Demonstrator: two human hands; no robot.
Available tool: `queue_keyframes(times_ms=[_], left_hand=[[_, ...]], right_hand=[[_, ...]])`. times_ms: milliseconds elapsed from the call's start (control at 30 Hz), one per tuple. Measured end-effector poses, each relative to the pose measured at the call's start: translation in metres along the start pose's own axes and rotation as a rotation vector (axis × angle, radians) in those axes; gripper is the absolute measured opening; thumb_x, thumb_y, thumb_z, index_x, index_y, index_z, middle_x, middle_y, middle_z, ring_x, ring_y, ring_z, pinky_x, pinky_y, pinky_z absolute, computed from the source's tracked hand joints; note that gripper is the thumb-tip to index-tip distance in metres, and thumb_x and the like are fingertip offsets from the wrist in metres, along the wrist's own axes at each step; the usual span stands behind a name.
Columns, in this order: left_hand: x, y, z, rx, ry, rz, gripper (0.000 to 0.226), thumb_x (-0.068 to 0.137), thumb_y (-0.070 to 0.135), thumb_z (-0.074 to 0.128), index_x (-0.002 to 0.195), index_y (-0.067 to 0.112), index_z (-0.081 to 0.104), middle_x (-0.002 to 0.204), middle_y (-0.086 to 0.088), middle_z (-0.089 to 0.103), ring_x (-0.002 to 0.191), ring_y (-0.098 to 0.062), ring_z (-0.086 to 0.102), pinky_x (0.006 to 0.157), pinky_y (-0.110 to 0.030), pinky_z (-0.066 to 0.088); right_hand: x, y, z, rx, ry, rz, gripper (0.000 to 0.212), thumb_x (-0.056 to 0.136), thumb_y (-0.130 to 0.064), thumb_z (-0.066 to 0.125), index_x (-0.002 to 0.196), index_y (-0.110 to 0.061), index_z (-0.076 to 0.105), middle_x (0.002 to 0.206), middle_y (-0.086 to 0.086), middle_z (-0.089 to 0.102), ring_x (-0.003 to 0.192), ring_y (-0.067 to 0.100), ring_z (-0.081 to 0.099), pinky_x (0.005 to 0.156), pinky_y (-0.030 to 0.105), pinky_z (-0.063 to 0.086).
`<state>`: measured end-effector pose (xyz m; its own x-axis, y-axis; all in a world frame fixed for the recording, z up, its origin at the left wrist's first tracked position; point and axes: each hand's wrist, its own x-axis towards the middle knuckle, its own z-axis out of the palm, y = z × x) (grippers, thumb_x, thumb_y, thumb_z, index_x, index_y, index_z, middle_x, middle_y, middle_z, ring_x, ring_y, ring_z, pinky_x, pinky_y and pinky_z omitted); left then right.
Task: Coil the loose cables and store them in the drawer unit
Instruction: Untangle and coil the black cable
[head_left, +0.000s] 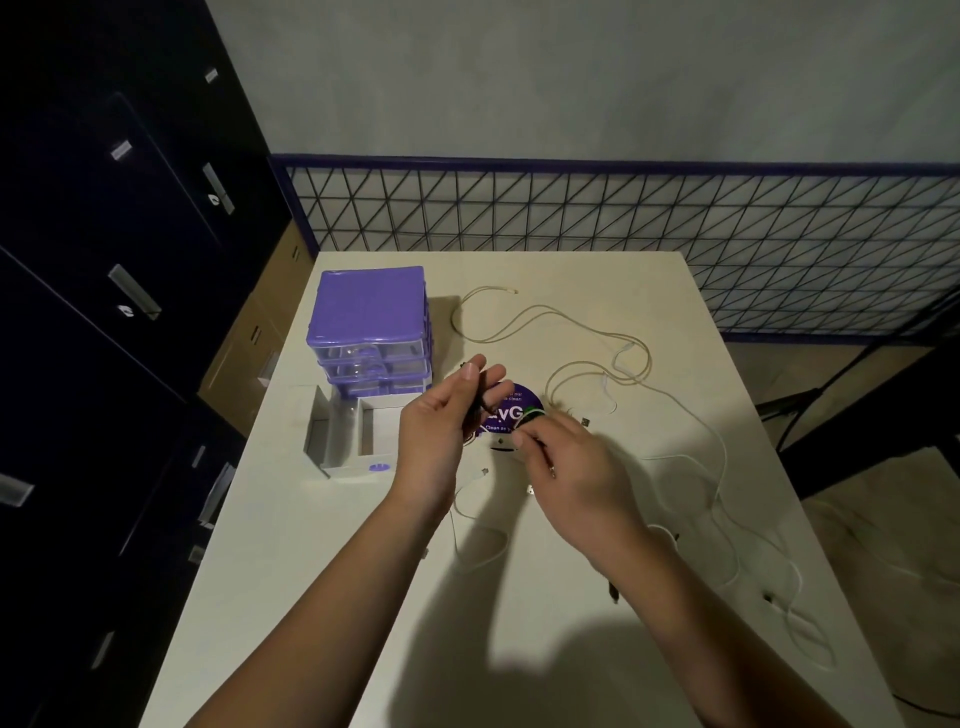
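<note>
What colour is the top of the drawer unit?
Purple, on the drawer unit; its drawers look clear. Seen in the head view.

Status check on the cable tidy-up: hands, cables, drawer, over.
Both hands up: left hand and right hand pinching a dark cable. Beige cable and white cable loose on table. Bottom drawer open, path clear.

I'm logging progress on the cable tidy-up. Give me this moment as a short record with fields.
left hand: raised, holding a dark cable
right hand: pinching the same cable
drawer unit: purple, on the table, back left
bottom drawer: pulled out; no cable visible inside
beige cable: loose, uncoiled, behind the hands
white cable: loose, sprawled on the right
</note>
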<state>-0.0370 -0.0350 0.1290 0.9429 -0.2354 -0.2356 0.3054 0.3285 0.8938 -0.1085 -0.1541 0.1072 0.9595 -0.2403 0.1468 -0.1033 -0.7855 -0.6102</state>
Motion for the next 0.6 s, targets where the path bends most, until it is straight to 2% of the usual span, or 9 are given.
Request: queue_keyframes(times_ms=[100,133,200,300,333,400,467,533,600], left_hand=[[-0.003,0.002,0.004,0.107,0.009,0.070,0.016,0.094,0.022,0.059,0.099,0.018,0.074,0.094,-0.007,0.076,0.091,-0.017,0.072,0.086,-0.027,0.055],[-0.003,0.002,0.004,0.186,0.000,0.112,0.016,0.094,0.024,0.061,0.090,0.027,0.076,0.091,-0.005,0.076,0.091,-0.017,0.072,0.088,-0.029,0.054],[-0.003,0.000,0.001,0.397,-0.042,0.202,0.022,0.094,0.029,0.061,0.079,0.032,0.077,0.084,0.000,0.076,0.088,-0.016,0.072,0.089,-0.030,0.052],[-0.003,-0.002,-0.003,0.642,-0.103,0.303,0.024,0.097,0.029,0.057,0.082,0.020,0.074,0.072,0.014,0.071,0.071,-0.002,0.066,0.073,-0.018,0.048],[-0.003,-0.002,-0.003,0.711,-0.125,0.327,0.026,0.098,0.030,0.054,0.079,0.020,0.070,0.068,0.018,0.067,0.067,0.001,0.062,0.068,-0.014,0.045],[-0.001,-0.003,-0.005,0.883,-0.167,0.356,0.031,0.100,0.036,0.048,0.072,0.030,0.059,0.064,0.017,0.061,0.064,0.000,0.058,0.062,-0.017,0.041],[0.002,-0.005,-0.006,1.014,-0.225,0.342,0.034,0.101,0.038,0.043,0.069,0.030,0.052,0.064,0.012,0.058,0.065,-0.003,0.055,0.061,-0.020,0.040],[0.003,-0.008,-0.008,1.032,-0.284,0.321,0.037,0.103,0.037,0.039,0.070,0.024,0.052,0.063,0.009,0.056,0.062,-0.005,0.052,0.061,-0.021,0.039],[0.004,-0.008,-0.010,0.910,-0.335,0.257,0.039,0.103,0.034,0.040,0.073,0.015,0.055,0.061,0.009,0.055,0.059,-0.006,0.050,0.062,-0.019,0.041]], right_hand=[[0.000,-0.005,-0.004,-0.033,0.003,-0.066,0.027,0.094,-0.038,0.041,0.094,-0.021,0.062,0.097,-0.007,0.059,0.083,0.017,0.059,0.066,0.034,0.048],[0.000,-0.007,-0.006,-0.055,-0.002,-0.082,0.025,0.092,-0.037,0.042,0.092,-0.021,0.061,0.095,-0.006,0.058,0.082,0.018,0.059,0.064,0.034,0.048],[0.001,-0.010,-0.010,-0.098,-0.005,-0.111,0.022,0.090,-0.033,0.043,0.091,-0.020,0.060,0.093,-0.005,0.058,0.079,0.021,0.058,0.061,0.034,0.046],[0.005,-0.012,-0.019,-0.119,-0.005,-0.147,0.017,0.092,-0.031,0.046,0.095,-0.022,0.061,0.095,-0.007,0.059,0.079,0.020,0.058,0.061,0.033,0.046],[0.007,-0.012,-0.021,-0.129,-0.015,-0.159,0.015,0.093,-0.030,0.047,0.094,-0.022,0.061,0.095,-0.007,0.059,0.078,0.019,0.058,0.060,0.031,0.043],[0.011,-0.011,-0.026,-0.141,-0.024,-0.185,0.011,0.093,-0.029,0.051,0.092,-0.022,0.060,0.091,-0.009,0.057,0.076,0.014,0.056,0.059,0.027,0.035],[0.015,-0.009,-0.031,-0.140,-0.033,-0.195,0.011,0.092,-0.031,0.054,0.089,-0.021,0.057,0.088,-0.012,0.052,0.073,0.007,0.049,0.058,0.022,0.028],[0.019,-0.009,-0.036,-0.139,-0.053,-0.198,0.014,0.091,-0.033,0.056,0.085,-0.021,0.053,0.086,-0.011,0.051,0.070,0.005,0.044,0.053,0.018,0.027],[0.023,-0.007,-0.038,-0.098,-0.094,-0.169,0.018,0.091,-0.035,0.055,0.086,-0.020,0.049,0.086,-0.011,0.053,0.073,0.009,0.050,0.057,0.019,0.035]])
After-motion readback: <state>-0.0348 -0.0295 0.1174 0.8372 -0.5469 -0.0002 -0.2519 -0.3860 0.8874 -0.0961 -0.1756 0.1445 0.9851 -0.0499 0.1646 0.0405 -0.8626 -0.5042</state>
